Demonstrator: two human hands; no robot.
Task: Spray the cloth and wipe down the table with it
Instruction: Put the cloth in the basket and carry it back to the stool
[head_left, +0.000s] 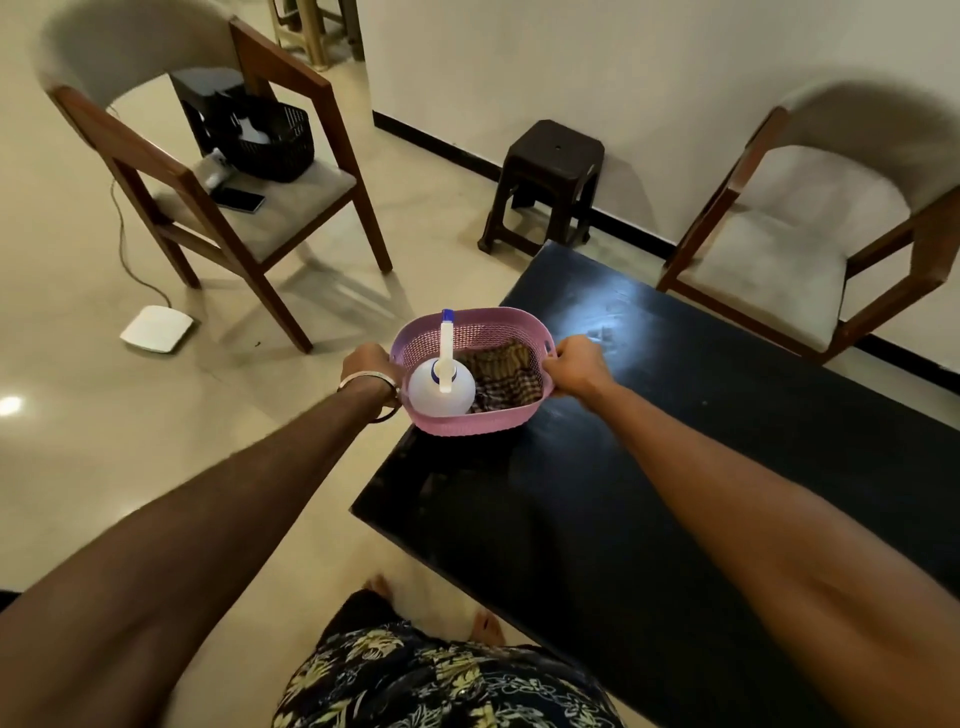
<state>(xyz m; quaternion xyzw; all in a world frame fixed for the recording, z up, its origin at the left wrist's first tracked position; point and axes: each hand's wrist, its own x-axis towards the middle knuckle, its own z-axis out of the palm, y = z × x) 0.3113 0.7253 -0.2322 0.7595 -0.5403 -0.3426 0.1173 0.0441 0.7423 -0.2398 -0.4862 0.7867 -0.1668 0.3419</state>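
A pink plastic basket (467, 423) sits at the left edge of the black table (675, 467). Inside it, a white spray bottle (441, 387) with a blue nozzle stands on the left and a checked brown cloth (501, 374) lies crumpled on the right. My left hand (366, 366) grips the basket's left rim and my right hand (576, 364) grips its right rim. Both arms reach forward from the bottom of the view.
A wooden chair (249, 208) at the left holds a black basket (270, 140) and a phone (241, 200). A dark plastic stool (545, 182) stands by the wall. Another chair (810, 249) is behind the table. A white device (156, 328) with a cable lies on the floor.
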